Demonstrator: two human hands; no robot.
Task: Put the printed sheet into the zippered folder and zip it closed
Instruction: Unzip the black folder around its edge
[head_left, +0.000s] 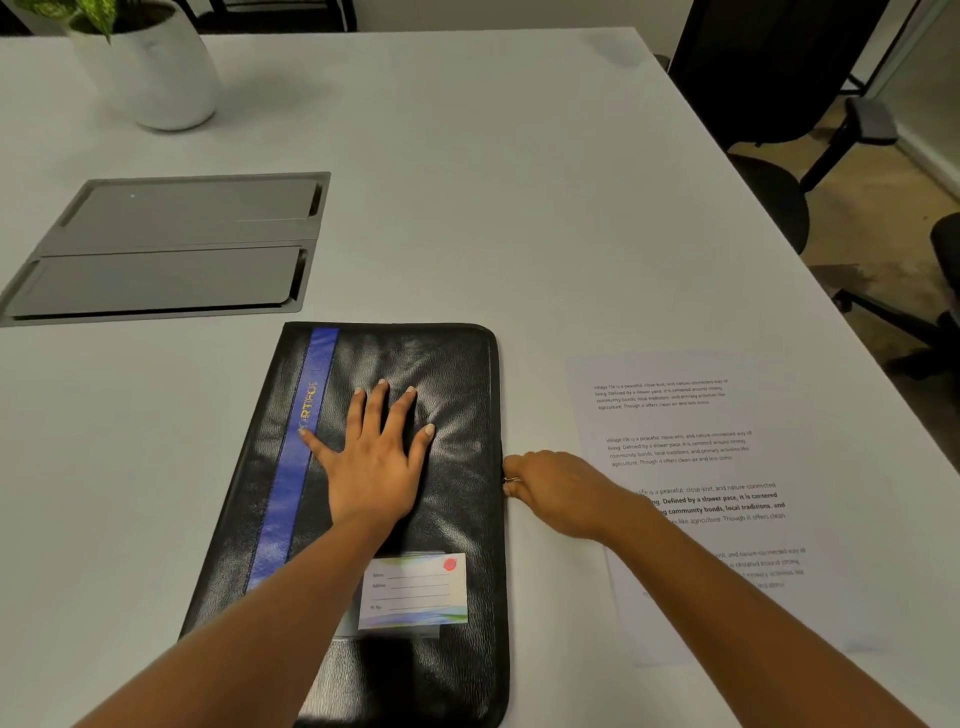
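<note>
The black zippered folder (457, 374) lies flat on the white table (467, 182), its near edge cut off by the frame. Its name card (421, 592) is partly hidden under the left forearm. The left hand (371, 467) presses on the cover, palm down, fingers (384, 410) spread wide. The right hand (556, 493) sits at the folder's right edge, fingers curled and pinching a small metal zipper pull (510, 479), which is too small to make out clearly. The printed sheet (675, 415) lies just right of the folder, outside it, some text covered by the right forearm. Farther off are a grey cable hatch (171, 244), a white plant pot (156, 78) cropped at the top, and dim office chairs (769, 104).
</note>
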